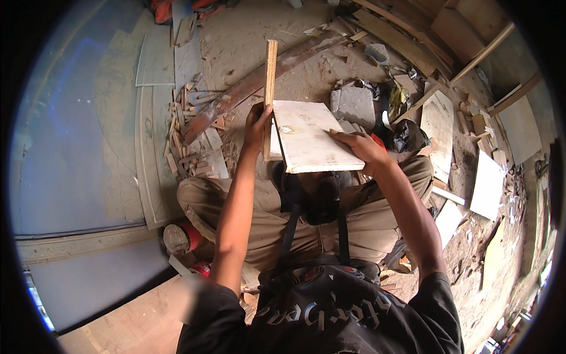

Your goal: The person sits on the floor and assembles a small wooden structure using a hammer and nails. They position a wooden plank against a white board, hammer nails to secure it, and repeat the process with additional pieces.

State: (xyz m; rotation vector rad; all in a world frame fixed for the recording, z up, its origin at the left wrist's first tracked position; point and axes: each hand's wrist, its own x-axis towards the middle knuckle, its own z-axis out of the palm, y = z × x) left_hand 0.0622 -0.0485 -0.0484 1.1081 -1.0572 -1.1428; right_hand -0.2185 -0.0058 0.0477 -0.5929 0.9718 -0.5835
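White-faced, the flat panel (318,141) sits at the centre of the frame, where our right hand (368,152) grips its right side, thumb on top, the fingers beneath hidden. Our left hand (257,125) is clasped on the narrow board (270,71) rising just left of it. We seem to be lining the two up; whether they touch, we cannot tell. Next calls for steady, level holding.

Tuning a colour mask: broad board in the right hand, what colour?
Board: white with brownish smudges; best in the head view.
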